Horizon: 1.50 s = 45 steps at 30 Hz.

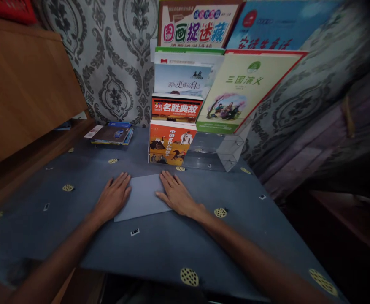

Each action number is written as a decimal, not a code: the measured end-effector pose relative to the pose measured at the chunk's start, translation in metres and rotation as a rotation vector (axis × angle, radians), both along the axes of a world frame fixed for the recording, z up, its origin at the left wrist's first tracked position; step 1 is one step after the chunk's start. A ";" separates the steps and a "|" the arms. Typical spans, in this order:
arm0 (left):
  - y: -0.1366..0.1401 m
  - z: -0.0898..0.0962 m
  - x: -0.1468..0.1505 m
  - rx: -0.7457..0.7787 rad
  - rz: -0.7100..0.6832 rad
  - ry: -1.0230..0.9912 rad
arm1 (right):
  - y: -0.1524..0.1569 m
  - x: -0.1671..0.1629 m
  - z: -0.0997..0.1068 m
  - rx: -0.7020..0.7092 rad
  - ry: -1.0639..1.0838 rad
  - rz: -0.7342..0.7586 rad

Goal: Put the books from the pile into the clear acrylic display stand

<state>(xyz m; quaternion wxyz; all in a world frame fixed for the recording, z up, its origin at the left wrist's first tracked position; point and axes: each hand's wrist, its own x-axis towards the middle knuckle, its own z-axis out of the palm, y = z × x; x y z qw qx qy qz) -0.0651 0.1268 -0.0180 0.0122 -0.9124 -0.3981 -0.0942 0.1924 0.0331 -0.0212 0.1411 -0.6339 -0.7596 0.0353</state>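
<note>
A pale bluish-white sheet, perhaps paper or a thin cover (145,196), lies flat on the table in front of me. My left hand (113,195) rests palm down along its left edge, fingers stretched forward. On its right side my right hand (176,192) lies flat, thumb pointing inward and fingers extended. Both hands touch the sheet without gripping it. Just beyond it stands an orange book (172,143) in the lowest tier of a clear acrylic rack (230,150).
Higher tiers of the rack hold several books, among them a green book with a red edge (232,90). A small stack of books (112,134) lies at the back left. A patterned dark blue cloth (90,249) covers the table; a wooden cabinet (29,80) borders the left.
</note>
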 end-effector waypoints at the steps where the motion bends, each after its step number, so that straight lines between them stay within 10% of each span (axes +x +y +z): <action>1: -0.001 0.000 0.001 -0.001 0.006 0.003 | -0.006 0.001 0.000 -0.007 -0.002 -0.001; 26: -0.002 -0.008 0.002 0.121 -0.026 -0.145 | -0.062 -0.109 0.037 -0.102 0.087 0.407; 45: -0.060 0.016 0.010 0.237 -0.390 0.041 | -0.081 -0.009 0.017 -0.072 0.035 0.104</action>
